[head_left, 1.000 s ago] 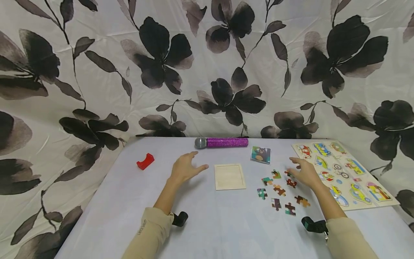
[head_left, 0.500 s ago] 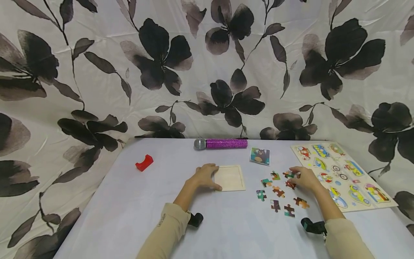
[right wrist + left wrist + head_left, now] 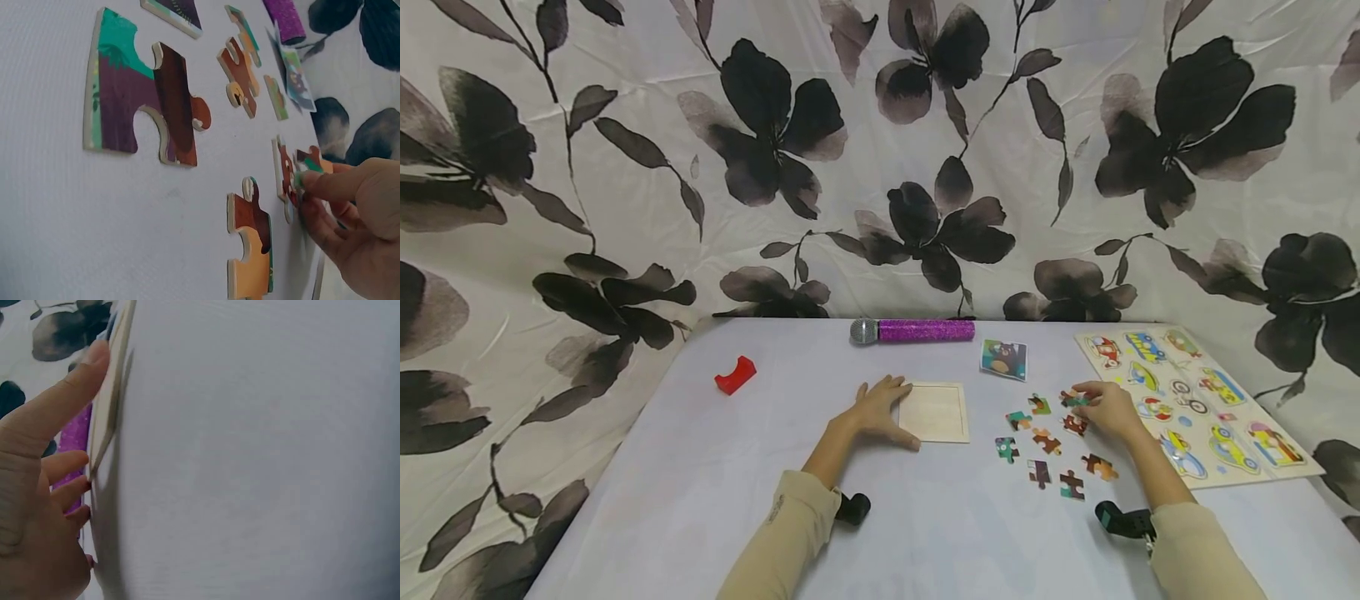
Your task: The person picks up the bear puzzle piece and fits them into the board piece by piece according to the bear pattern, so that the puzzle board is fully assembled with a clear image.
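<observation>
Spread across the left edge of a small square wooden puzzle tray (image 3: 934, 415) is my left hand (image 3: 874, 412), its thumb near the front corner and fingers near the back one. In the left wrist view, the thumb lies against the tray's side (image 3: 114, 394). My right hand (image 3: 1111, 408) pinches a green and brown jigsaw piece (image 3: 1072, 398) between thumb and fingertips. Several other jigsaw pieces (image 3: 1047, 441) lie loose around it, including a reddish-brown one (image 3: 1075, 424) right beside the fingers. A purple and brown piece (image 3: 142, 94) shows large in the right wrist view.
At the back lies a purple glitter microphone (image 3: 917, 331), with a bear picture card (image 3: 1003, 360) to its right. A board of printed vehicles (image 3: 1198, 404) covers the right side. A red curved block (image 3: 736, 376) sits far left. Floral cloth (image 3: 940, 167) hangs behind.
My left hand has moved right, from beside the tray to its left edge. The right hand has come down and taken a jigsaw piece between its fingertips.
</observation>
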A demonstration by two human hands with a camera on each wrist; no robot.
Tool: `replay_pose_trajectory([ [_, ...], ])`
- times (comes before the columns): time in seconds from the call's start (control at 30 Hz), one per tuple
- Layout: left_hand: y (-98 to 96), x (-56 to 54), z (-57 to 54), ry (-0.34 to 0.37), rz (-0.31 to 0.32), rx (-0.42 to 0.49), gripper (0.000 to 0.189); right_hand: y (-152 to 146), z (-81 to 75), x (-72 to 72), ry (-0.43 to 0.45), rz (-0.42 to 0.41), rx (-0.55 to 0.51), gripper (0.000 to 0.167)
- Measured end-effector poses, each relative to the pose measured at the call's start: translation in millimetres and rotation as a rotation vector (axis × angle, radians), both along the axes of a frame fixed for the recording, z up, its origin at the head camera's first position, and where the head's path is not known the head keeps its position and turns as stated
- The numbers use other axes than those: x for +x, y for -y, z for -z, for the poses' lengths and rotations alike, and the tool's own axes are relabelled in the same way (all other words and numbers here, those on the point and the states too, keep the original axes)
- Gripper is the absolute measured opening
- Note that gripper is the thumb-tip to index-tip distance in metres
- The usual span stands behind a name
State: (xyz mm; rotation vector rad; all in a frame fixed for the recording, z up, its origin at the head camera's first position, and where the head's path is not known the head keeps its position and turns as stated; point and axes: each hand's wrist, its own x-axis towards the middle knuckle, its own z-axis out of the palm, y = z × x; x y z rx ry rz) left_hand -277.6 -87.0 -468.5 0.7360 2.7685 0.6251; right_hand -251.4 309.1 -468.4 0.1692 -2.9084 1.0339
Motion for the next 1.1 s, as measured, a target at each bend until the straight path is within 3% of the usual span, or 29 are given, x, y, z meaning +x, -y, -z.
replay_pose_trajectory([
  [0.1,0.5,0.1,3.2,0.005,0.007,-0.013,0.105,1,-0.3,-1.3,0.007,0.040,-0.087,0.034],
  [0.27,-2.7,-0.8,2.9,-0.007,-0.038,-0.001,0.104,8,-6.8,-3.9,0.036,0.087,-0.184,0.038],
  [0.47,-8.2,-8.3,3.6,-0.011,-0.063,0.007,0.105,20,-14.4,-9.8,0.027,0.085,-0.237,0.036],
  [0.67,-9.3,-14.6,5.4,0.009,-0.045,0.013,0.104,32,-11.0,-18.1,0.072,0.077,-0.380,0.035],
  [0.93,-7.7,-17.4,7.6,0.043,-0.058,0.041,0.098,56,-6.1,-28.4,0.108,-0.039,-0.600,0.036],
  [1.1,-7.9,-17.2,6.7,0.042,-0.064,0.065,0.098,76,-5.5,-34.7,0.129,-0.059,-0.584,0.036],
])
